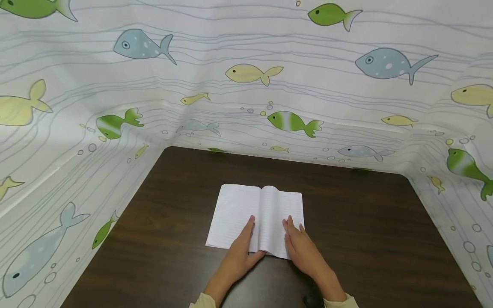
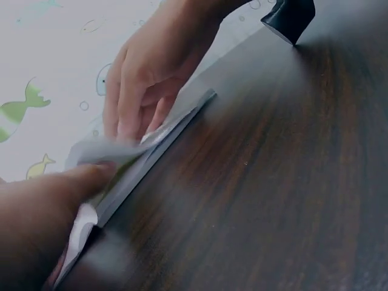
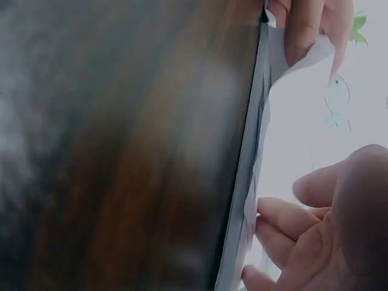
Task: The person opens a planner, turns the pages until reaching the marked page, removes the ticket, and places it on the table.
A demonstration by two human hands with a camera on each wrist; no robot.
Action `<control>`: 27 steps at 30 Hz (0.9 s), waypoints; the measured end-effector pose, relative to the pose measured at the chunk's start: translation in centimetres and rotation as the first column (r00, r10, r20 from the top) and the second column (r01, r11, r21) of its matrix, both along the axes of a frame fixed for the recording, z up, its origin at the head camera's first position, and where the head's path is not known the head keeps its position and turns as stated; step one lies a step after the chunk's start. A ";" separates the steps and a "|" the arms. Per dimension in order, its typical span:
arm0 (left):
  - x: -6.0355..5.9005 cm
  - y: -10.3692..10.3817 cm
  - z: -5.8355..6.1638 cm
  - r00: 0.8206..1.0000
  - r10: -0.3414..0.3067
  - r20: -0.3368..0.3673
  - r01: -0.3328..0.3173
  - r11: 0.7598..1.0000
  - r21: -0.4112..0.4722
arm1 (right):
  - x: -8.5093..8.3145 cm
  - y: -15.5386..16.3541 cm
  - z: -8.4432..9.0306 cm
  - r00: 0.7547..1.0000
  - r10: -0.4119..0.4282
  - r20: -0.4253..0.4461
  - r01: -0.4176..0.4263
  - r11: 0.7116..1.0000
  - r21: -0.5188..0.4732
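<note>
An open lined notebook (image 1: 239, 209) lies flat in the middle of a dark wooden table (image 1: 366, 231). My left hand (image 1: 240, 246) rests on the left page beside the spine, fingers straight, thumb at the book's near edge. In the left wrist view the left thumb (image 2: 91, 179) touches the page edges of the notebook (image 2: 157, 145), where a page is slightly lifted. My right hand (image 1: 302, 248) lies flat on the right page, fingers (image 2: 133, 91) pressing the paper. The right wrist view shows the right hand (image 3: 327, 230) by the notebook's edge (image 3: 245, 182).
A white curtain printed with fish (image 1: 246, 72) walls the table on the left, back and right. Bare dark tabletop surrounds the notebook. A black wrist-worn device (image 2: 290, 18) sits on the right forearm.
</note>
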State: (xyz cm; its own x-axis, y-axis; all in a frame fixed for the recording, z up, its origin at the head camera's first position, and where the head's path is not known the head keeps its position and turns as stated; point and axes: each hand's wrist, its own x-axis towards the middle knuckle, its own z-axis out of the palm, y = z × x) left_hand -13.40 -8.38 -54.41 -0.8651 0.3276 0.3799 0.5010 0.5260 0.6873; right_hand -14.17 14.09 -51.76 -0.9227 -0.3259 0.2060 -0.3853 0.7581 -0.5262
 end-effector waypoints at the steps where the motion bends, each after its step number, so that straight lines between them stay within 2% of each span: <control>1: 0.0 0.1 0.0 1.000 -0.001 0.001 0.001 1.000 0.009 | 0.0 0.0 0.0 0.999 -0.012 0.038 0.013 1.000 -0.025; 4: 0.3 0.3 0.3 1.000 0.012 -0.008 -0.011 0.998 0.057 | 0.1 0.3 0.0 0.985 -0.054 0.165 0.074 0.990 -0.122; 6: 0.5 0.4 0.5 0.999 0.048 -0.027 -0.044 0.993 0.113 | 0.1 0.4 0.0 0.970 -0.074 0.232 0.118 0.976 -0.182; 8: 0.7 0.5 0.7 0.989 0.138 -0.054 -0.128 0.979 0.159 | 0.0 0.5 0.1 0.964 -0.078 0.256 0.135 0.968 -0.212; 9: 0.6 0.5 0.9 0.979 0.193 -0.071 -0.177 0.966 0.188 | -0.1 0.5 0.1 0.962 -0.080 0.259 0.139 0.966 -0.218; 11: 0.4 0.3 1.2 0.940 0.318 -0.121 -0.291 0.936 0.198 | -0.1 0.5 0.3 0.960 -0.091 0.265 0.152 0.964 -0.218; 13: 0.0 0.0 1.3 0.880 0.431 -0.200 -0.402 0.899 0.172 | -0.2 0.4 0.3 0.955 -0.108 0.275 0.166 0.966 -0.199; 15: -0.2 -0.4 1.4 0.828 0.492 -0.270 -0.479 0.870 0.117 | -0.2 0.3 0.3 0.948 -0.118 0.294 0.178 0.966 -0.186; 16: -0.3 -0.5 1.4 0.811 0.500 -0.303 -0.503 0.861 0.075 | -0.1 0.3 0.3 0.946 -0.122 0.302 0.181 0.967 -0.177; 17: -0.3 -0.6 1.3 0.802 0.498 -0.330 -0.519 0.854 0.030 | -0.1 0.3 0.3 0.946 -0.124 0.301 0.179 0.970 -0.163; 18: -0.3 -0.6 1.3 0.802 0.486 -0.348 -0.522 0.853 -0.010 | -0.2 0.3 0.3 0.946 -0.124 0.299 0.175 0.973 -0.150; 19: -0.3 -0.6 1.3 0.814 0.459 -0.355 -0.506 0.861 -0.045 | -0.2 0.3 0.3 0.949 -0.120 0.293 0.167 0.976 -0.140; 20: -0.3 -0.5 1.2 0.835 0.421 -0.354 -0.472 0.879 -0.069 | -0.1 0.3 0.3 0.951 -0.116 0.288 0.158 0.979 -0.128; 22: -0.1 -0.3 0.9 0.880 0.326 -0.344 -0.380 0.919 -0.101 | -0.1 0.3 0.3 0.960 -0.105 0.258 0.137 0.984 -0.110; 24: 0.1 -0.1 0.7 0.927 0.203 -0.316 -0.252 0.960 -0.122 | -0.1 0.4 0.3 0.970 -0.095 0.226 0.120 0.988 -0.099; 26: 0.4 0.2 0.3 0.956 0.085 -0.281 -0.140 0.973 -0.182 | -0.1 0.4 0.4 0.978 -0.094 0.189 0.111 0.990 -0.084; 27: 0.5 0.3 0.2 0.963 0.044 -0.265 -0.105 0.969 -0.222 | -0.2 0.4 0.5 0.981 -0.093 0.168 0.107 0.991 -0.077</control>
State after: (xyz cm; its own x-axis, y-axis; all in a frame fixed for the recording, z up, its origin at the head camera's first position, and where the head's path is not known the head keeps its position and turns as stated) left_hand -12.92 -8.05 -54.22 -0.7739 0.3712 0.5131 0.5971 0.6978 0.3958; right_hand -14.38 14.48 -51.29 -0.9733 -0.2179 0.0729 -0.2132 0.7383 -0.6399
